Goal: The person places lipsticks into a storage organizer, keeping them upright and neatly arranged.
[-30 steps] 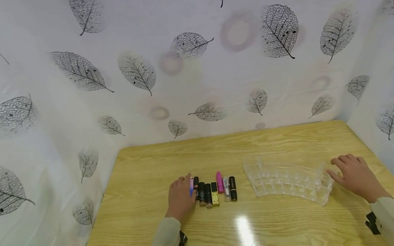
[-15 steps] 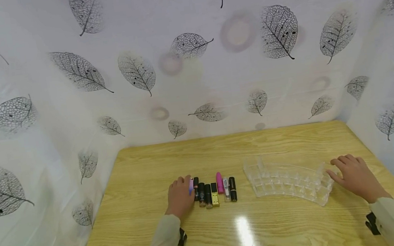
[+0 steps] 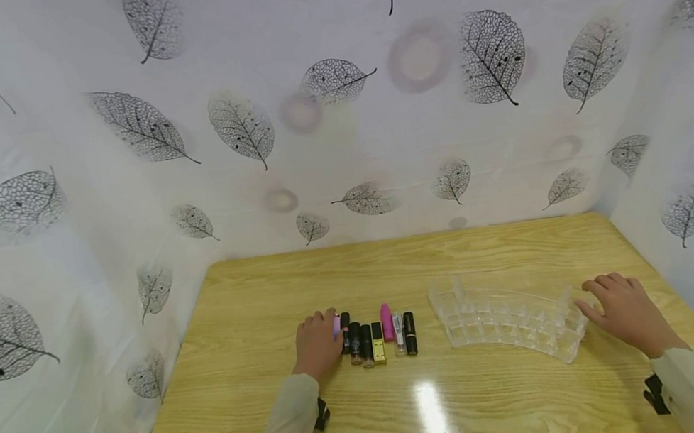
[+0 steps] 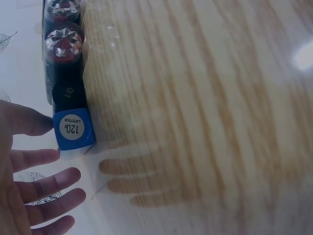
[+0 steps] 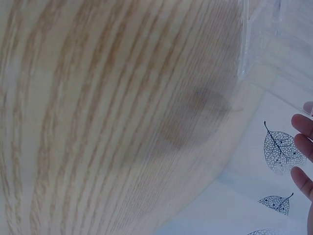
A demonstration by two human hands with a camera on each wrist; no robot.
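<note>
My left hand (image 3: 318,345) is at the left end of a row of lipsticks and similar tubes, its fingers extended and spread. The thumb and index fingertips come right up to the blue-ended lipstick (image 4: 74,129), labelled "120# LIPSTICK"; most of it is hidden by the hand in the head view. Beside it lie black tubes (image 3: 355,344), a gold tube with a black cap (image 3: 378,345), a bright pink tube (image 3: 387,322), a clear tube (image 3: 399,332) and another black tube (image 3: 409,333). My right hand (image 3: 630,309), fingers loose, is beside the right end of a clear curved organizer (image 3: 506,320).
The wooden table (image 3: 268,425) carries the row of tubes left of centre and the organizer at the right. A white sheet with a leaf print (image 3: 368,121) hangs behind the table and along both sides. A bright light reflection lies on the table front.
</note>
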